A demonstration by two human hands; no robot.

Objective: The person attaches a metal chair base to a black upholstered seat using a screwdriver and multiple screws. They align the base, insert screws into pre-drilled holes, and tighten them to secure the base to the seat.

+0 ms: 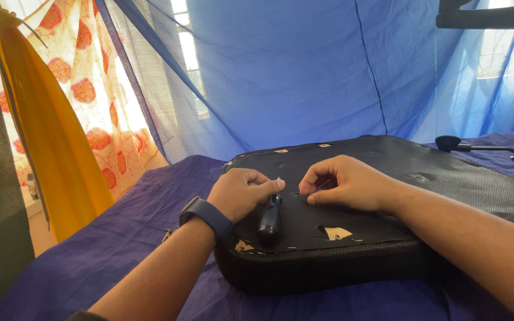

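We observe a black seat cushion [423, 178] lying upside down on a bed covered with a purple sheet [120, 238]. Its underside is lined with black fabric fixed by staples along the near edge, with small tears exposing pale material beneath.

Our left hand [242, 193], wearing a dark blue watch [204, 217] at the wrist, is curled closed around a screwdriver [270, 215]. The black handle hangs below the fist and rests on the cushion lining; the metal tip points up toward the fingers.

Our right hand [343, 181] rests on the lining just beside the left, fingers bent inward with thumb and forefinger pinched together. We cannot tell what, if anything, sits between them.

Behind the cushion hangs a blue mosquito net [304, 71]. To the left hang a yellow cloth [55, 148] and an orange-patterned curtain [102, 89]. A black chair part [450, 142] with a metal rod lies at the right edge.
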